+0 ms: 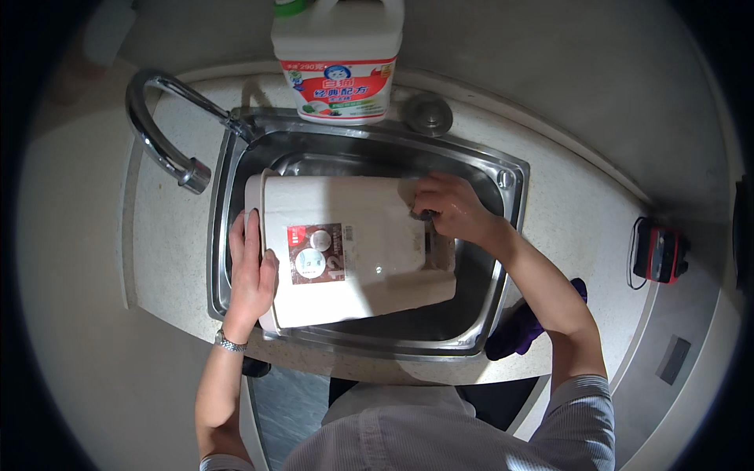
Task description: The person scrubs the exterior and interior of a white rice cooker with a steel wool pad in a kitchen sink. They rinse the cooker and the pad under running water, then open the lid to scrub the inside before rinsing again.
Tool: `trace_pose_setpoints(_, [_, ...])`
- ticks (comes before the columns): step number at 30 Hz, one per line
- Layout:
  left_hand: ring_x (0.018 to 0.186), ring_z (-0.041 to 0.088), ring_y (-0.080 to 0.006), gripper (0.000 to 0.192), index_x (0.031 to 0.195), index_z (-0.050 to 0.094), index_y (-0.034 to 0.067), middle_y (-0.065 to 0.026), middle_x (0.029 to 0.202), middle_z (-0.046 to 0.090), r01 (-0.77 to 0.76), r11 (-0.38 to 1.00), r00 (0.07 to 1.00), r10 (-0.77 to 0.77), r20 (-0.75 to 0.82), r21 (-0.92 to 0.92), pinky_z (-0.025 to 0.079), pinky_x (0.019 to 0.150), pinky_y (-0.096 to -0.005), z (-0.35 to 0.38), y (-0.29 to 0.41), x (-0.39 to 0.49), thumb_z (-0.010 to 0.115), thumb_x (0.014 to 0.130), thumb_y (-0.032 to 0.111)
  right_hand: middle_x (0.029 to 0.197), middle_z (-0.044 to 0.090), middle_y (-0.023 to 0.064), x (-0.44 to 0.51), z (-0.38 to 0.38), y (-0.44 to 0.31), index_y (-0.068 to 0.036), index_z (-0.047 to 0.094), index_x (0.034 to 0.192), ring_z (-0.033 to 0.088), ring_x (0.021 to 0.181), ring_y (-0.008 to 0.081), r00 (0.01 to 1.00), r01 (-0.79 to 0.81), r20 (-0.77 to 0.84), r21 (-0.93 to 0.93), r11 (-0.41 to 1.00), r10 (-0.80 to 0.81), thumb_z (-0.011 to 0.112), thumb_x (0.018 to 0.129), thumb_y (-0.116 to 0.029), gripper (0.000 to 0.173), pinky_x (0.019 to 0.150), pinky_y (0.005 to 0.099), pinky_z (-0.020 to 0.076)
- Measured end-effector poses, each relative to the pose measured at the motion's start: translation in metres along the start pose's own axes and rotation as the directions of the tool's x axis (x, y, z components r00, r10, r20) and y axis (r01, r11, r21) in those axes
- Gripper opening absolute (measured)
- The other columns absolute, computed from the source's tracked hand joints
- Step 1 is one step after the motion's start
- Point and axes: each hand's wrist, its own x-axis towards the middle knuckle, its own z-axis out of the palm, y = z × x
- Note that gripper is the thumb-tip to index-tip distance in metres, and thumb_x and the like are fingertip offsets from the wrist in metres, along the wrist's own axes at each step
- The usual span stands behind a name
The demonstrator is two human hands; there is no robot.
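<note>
A white plastic bin (377,206) lies on its side across the stainless steel sink (477,306), its rim end to the left. A printed label sticker (316,254) is on its upper face. My left hand (252,268) grips the rim end, with the thumb on the near side of the rim. My right hand (453,206) is at the narrower right end, fingers curled around a small dark scouring pad (425,215) pressed against the bin. Most of the pad is hidden by the fingers. A dark recess (430,242) shows just below that hand.
A chrome faucet (147,123) curves over the counter left of the sink. Behind the basin stand a large detergent jug (341,76) and a sink strainer (429,114). Purple cloth or gloves (518,332) lie at the right front corner. A red-and-black device (658,253) sits far right.
</note>
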Motion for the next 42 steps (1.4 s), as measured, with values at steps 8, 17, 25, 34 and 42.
trace_pose_setpoints(8, [0.129, 0.028, -0.0443, 0.059, 0.142, 0.023, -0.002, -0.0304, 0.14, 0.022, -0.018, 1.0, 1.0, 0.018, 0.004, 0.009, 0.026, 0.107, -0.0455, 0.001, -0.003, -0.002, 0.04, 0.086, 0.01, 0.088, 0.059, 0.0029, 0.009, 0.008, -0.004, -0.009, 0.058, 0.071, 0.057, 0.09, 0.0245, 1.0, -0.004, 0.024, 0.058, 0.998, 0.003, 0.061, 0.054, 0.003, 0.021, 0.072, 0.0359, 0.0504])
trace_pose_setpoints(17, [0.129, 0.027, -0.0448, 0.059, 0.142, 0.023, -0.003, -0.0301, 0.14, 0.021, -0.023, 1.0, 0.999, 0.023, 0.023, 0.004, 0.026, 0.107, -0.0478, 0.001, -0.002, -0.003, 0.04, 0.087, 0.013, 0.089, 0.061, 0.0047, 0.005, 0.011, 0.001, -0.011, 0.059, 0.076, 0.06, 0.089, 0.0275, 1.0, -0.031, -0.003, 0.052, 0.998, 0.031, 0.062, 0.057, -0.003, 0.02, 0.073, 0.0377, 0.0512])
trace_pose_setpoints(25, [0.129, 0.027, -0.0446, 0.061, 0.142, 0.022, -0.002, -0.0297, 0.14, 0.021, -0.022, 1.0, 1.0, 0.022, 0.018, -0.013, 0.025, 0.107, -0.0467, 0.0, -0.002, -0.002, 0.04, 0.086, 0.013, 0.085, 0.058, 0.0055, -0.006, -0.003, 0.01, -0.01, 0.057, 0.074, 0.059, 0.085, 0.0288, 0.996, -0.071, 0.057, 0.076, 0.995, 0.067, 0.061, 0.057, -0.001, 0.019, 0.068, 0.04, 0.0489])
trace_pose_setpoints(34, [0.129, 0.028, -0.0446, 0.06, 0.142, 0.023, -0.002, -0.0297, 0.14, 0.022, -0.035, 0.999, 0.999, 0.035, 0.007, 0.004, 0.027, 0.106, -0.0471, 0.0, -0.005, -0.002, 0.04, 0.086, 0.013, 0.085, 0.059, 0.0054, -0.002, -0.006, 0.017, -0.01, 0.058, 0.074, 0.059, 0.09, 0.0268, 0.976, -0.193, 0.116, 0.052, 0.98, 0.186, 0.06, 0.058, -0.003, 0.018, 0.07, 0.0409, 0.0501])
trace_pose_setpoints(42, [0.128, 0.028, -0.044, 0.06, 0.141, 0.024, -0.003, -0.0296, 0.139, 0.023, -0.022, 1.0, 1.0, 0.022, -0.004, -0.015, 0.027, 0.106, -0.0462, 0.0, -0.005, -0.004, 0.042, 0.085, 0.012, 0.085, 0.059, 0.005, -0.011, -0.006, 0.016, -0.01, 0.061, 0.077, 0.06, 0.087, 0.0267, 0.983, -0.185, 0.027, 0.034, 0.982, 0.184, 0.061, 0.056, -0.001, 0.023, 0.071, 0.0407, 0.0507])
